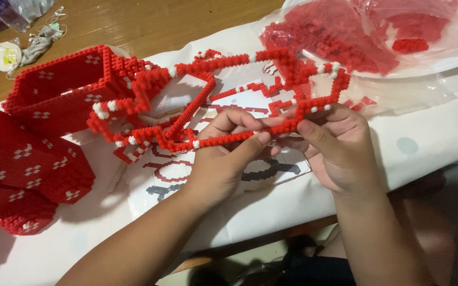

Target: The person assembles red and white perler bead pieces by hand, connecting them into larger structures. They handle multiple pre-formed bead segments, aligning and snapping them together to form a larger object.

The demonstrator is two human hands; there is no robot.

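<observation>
Both hands meet at the centre of the view: the left hand [223, 159] pinches the lower strand of a thin red-and-white brick outline [218, 100] between thumb and forefinger, and the right hand [335, 151], just at its 3 o'clock, pinches the same strand where it bends upward. The outline is held up off the surface, looping away toward 11 and 1 o'clock. By the look of it, the step in hand is pressing or joining small bricks along this strand; the next move seems to call for a gentle squeeze while supporting the fragile loop so it does not snap. Beneath lies a printed pattern sheet [271, 169] on a white cloth [430, 132]. At 9 o'clock stands a hollow red brick box [59, 90], with a larger red built block [22, 169] nearer. At 1 o'clock, farthest, clear bags of loose red bricks [335, 37] rest on a white plate [451, 61].
</observation>
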